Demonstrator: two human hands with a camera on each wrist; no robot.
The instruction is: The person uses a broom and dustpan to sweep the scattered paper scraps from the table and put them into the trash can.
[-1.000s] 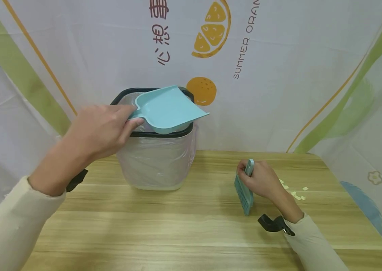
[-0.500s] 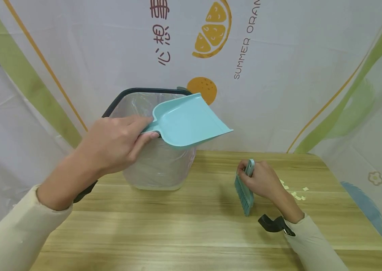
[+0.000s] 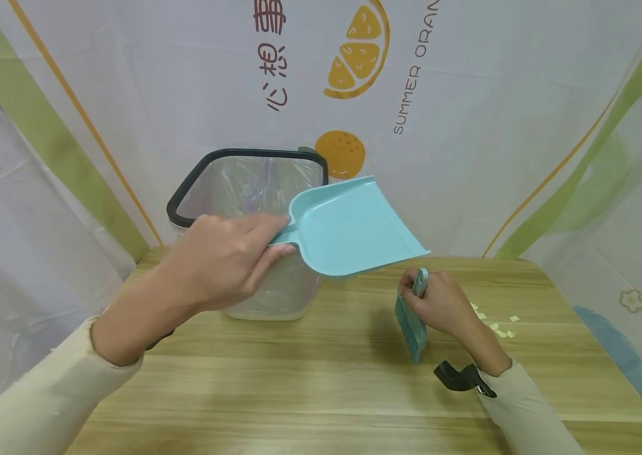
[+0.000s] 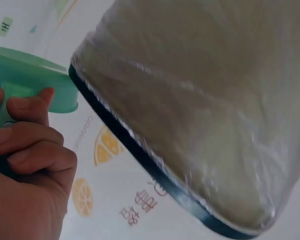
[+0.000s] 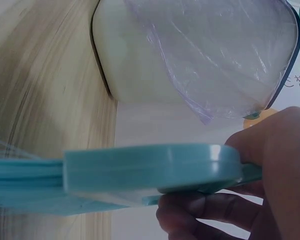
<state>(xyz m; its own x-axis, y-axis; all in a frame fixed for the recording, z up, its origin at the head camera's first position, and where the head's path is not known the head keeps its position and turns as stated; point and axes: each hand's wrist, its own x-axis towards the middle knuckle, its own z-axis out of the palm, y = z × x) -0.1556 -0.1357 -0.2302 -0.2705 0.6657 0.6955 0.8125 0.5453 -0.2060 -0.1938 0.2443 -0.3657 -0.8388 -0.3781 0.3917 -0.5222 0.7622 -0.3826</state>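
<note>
My left hand (image 3: 224, 262) grips the short handle of a light-blue dustpan (image 3: 355, 227), held in the air at the front right of a lined trash bin (image 3: 270, 284). The pan's flat lip points right, and its visible inside is bare. In the left wrist view the curled fingers (image 4: 40, 155) wrap the handle beside the bin's dark rim. On the right, my right hand (image 3: 440, 302) holds a matching blue hand brush (image 3: 412, 319) by its handle, bristles down at the table. The right wrist view shows the brush (image 5: 150, 167) from close by, thumb and fingers round its handle.
Several small pale-yellow scraps (image 3: 501, 332) lie on the wooden table (image 3: 298, 392) just right of my right hand. The bin's black rim (image 3: 264, 153) is open at the top, with a clear bag inside. A white printed curtain (image 3: 469, 126) encloses the back and sides.
My left hand has carried the dustpan from over the bin's mouth to the right and nearer to me, uncovering the opening. The right hand and brush stay put.
</note>
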